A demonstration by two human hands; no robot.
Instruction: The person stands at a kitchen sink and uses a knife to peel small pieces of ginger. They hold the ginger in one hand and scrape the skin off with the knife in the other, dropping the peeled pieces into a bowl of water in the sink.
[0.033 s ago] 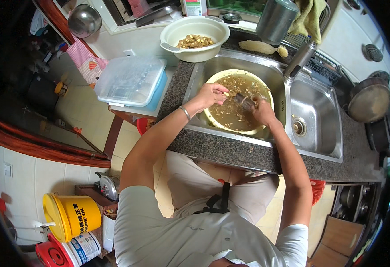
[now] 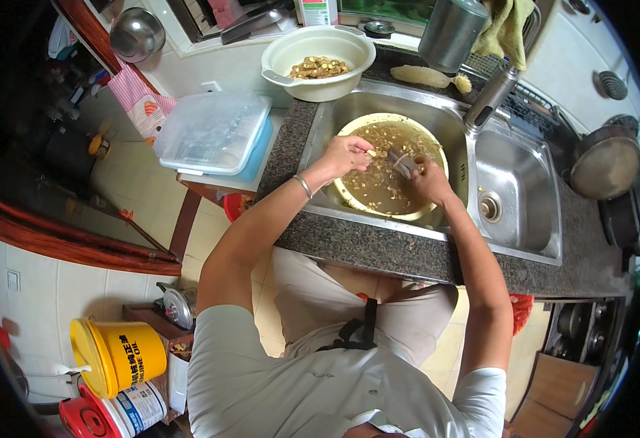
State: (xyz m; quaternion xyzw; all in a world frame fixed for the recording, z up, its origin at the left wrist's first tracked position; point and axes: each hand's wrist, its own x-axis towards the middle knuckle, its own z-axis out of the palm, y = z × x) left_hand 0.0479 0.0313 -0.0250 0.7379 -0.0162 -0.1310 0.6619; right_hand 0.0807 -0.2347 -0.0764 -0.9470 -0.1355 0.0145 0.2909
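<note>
My left hand is above the left side of a pale yellow basin and pinches a small pale yellow piece at its fingertips. Opposite it, my right hand grips a flat greyish-brown tool with a light strip across it. I cannot make out the tool's exact kind. Its far end points at my left fingertips, over murky brown water strewn with floating scraps. The basin sits inside the left bowl of a steel sink.
A pale bowl with brown-and-yellow pieces stands behind the sink. The tap rises between both sink bowls. A lidded blue box lies left of the granite counter. A pan hangs at right.
The tool in my right hand has turned, so its lighter flat side shows more. My right hand has shifted very slightly; my left hand keeps its pinch at about the same place.
</note>
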